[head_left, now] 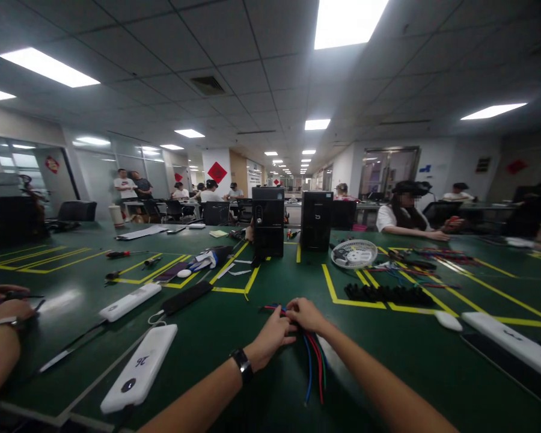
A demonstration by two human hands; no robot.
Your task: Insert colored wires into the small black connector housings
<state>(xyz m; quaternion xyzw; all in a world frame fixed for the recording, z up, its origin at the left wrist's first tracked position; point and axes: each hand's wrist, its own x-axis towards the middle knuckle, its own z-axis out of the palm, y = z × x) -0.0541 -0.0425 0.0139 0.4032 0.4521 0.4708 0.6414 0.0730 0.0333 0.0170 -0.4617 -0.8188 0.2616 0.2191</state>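
Note:
Both my hands meet at a small bundle of red, blue and green wires (314,361) over the green table. My right hand (304,314) is closed on the bundle from the right, fingers bent down. From the left, my left hand (275,334), with a black band on the wrist, pinches the same wires near their far ends. The loose ends hang toward me below my hands, and a short red and blue stretch pokes out at the far left. My fingers hide the middle of the bundle.
Two black computer-like boxes (268,225) stand ahead. A white round basket (354,254) and a row of black parts (388,294) lie to the right. White power banks (139,367) rest at the left, near another person's hands (6,304). Another person (410,210) sits at the right.

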